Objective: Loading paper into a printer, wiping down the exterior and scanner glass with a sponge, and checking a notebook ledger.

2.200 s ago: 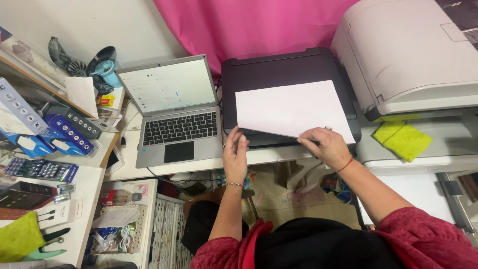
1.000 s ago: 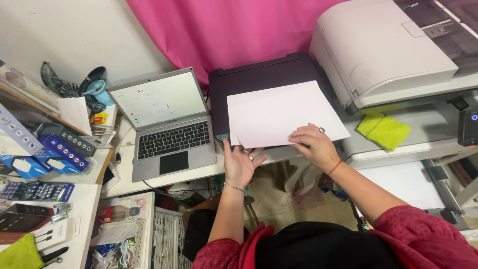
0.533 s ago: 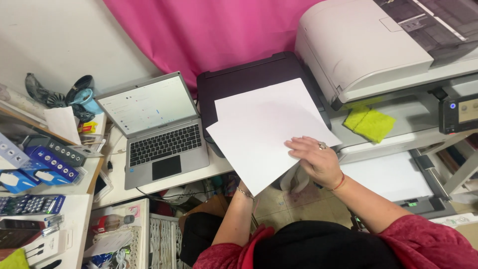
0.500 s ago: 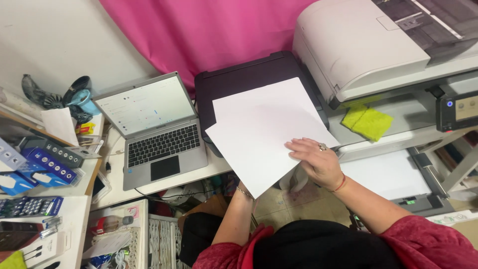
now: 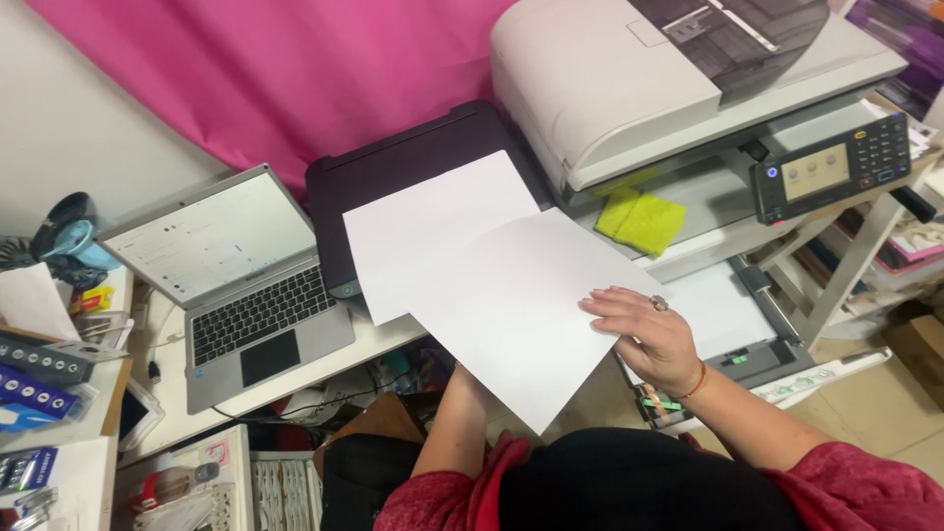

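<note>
fingers [image 5: 615,307] of right hand [image 5: 649,334] spread flat on white sheet [image 5: 521,305] | left hand hidden under sheet, grip unclear | second sheet [image 5: 423,226] on black printer [image 5: 413,157]

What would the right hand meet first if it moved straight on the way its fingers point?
The right hand lies flat on the loose sheet, fingers pointing left. Sliding on, it would likely cross that sheet, then the second sheet on the black scanner. Their heights are unclear.
</note>
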